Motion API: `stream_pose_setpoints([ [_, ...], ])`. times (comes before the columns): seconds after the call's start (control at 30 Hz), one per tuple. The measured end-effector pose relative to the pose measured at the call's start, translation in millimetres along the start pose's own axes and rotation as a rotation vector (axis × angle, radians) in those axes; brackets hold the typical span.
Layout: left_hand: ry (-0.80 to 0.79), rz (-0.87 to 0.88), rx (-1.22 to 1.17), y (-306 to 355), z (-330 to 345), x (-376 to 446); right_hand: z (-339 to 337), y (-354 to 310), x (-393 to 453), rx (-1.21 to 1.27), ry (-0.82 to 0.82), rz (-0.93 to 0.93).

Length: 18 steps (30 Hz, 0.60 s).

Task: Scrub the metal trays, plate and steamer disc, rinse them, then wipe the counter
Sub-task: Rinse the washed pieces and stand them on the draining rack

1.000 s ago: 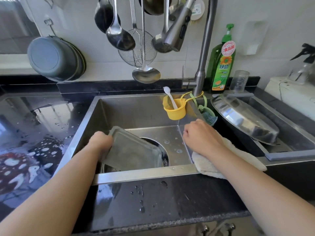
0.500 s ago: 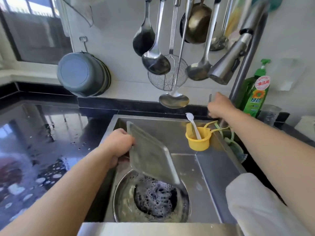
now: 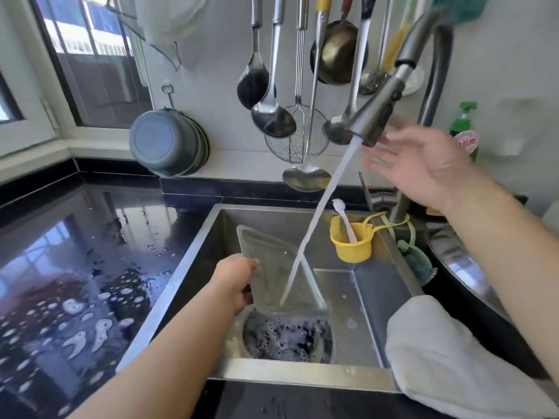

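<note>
My left hand (image 3: 236, 282) grips the left edge of a rectangular metal tray (image 3: 272, 273), held tilted over the sink (image 3: 302, 379). Water streams from the pull-out faucet head (image 3: 378, 116) onto the tray's face. Under the tray sits a round metal bowl (image 3: 287, 337) full of dark, foamy water. My right hand (image 3: 423, 164) hovers with fingers spread just right of the faucet head, touching nothing that I can see. A white cloth (image 3: 447, 367) lies over the sink's front right corner. At the far right edge, part of a shiny metal plate (image 3: 465, 264) shows.
The black counter (image 3: 75, 282) on the left is wet, with soap blotches. A yellow cup (image 3: 352, 243) with a white spoon hangs inside the sink. Ladles and a strainer (image 3: 296, 137) hang above. A green soap bottle (image 3: 464, 128) stands behind my right hand.
Water now runs from the faucet onto the tray. My right hand left the faucet base and rose beside the spray head, fingers spread. My left hand keeps the tray tilted.
</note>
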<state>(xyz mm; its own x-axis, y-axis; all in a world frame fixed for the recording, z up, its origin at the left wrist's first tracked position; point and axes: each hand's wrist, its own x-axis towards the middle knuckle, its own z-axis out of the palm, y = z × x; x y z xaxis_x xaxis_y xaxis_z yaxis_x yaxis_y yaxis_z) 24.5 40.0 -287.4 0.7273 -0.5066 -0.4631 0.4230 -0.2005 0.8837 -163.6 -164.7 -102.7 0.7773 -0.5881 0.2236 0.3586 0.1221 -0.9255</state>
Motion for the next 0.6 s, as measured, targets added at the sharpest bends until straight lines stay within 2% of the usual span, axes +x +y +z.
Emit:
stream_pose_setpoints([
  [0.07, 0.042, 0.003, -0.058, -12, 5, -5, 20, -16, -7, 0.0, -0.001, -0.046],
  [0.23, 0.051, 0.002, -0.195, -29, 3, 7, 59, -28, 5, -0.197, 0.339, -0.18],
  [0.33, 0.045, -0.02, -0.226, -20, 4, -6, 60, -18, 9, -0.398, 0.428, -0.177],
  [0.43, 0.021, -0.06, -0.274, -17, 6, -10, 60, 4, 0, -0.553, 0.372, -0.045],
  [0.6, 0.056, -0.094, -0.224, -30, 7, 16, 75, 46, -16, -0.589, 0.255, 0.14],
])
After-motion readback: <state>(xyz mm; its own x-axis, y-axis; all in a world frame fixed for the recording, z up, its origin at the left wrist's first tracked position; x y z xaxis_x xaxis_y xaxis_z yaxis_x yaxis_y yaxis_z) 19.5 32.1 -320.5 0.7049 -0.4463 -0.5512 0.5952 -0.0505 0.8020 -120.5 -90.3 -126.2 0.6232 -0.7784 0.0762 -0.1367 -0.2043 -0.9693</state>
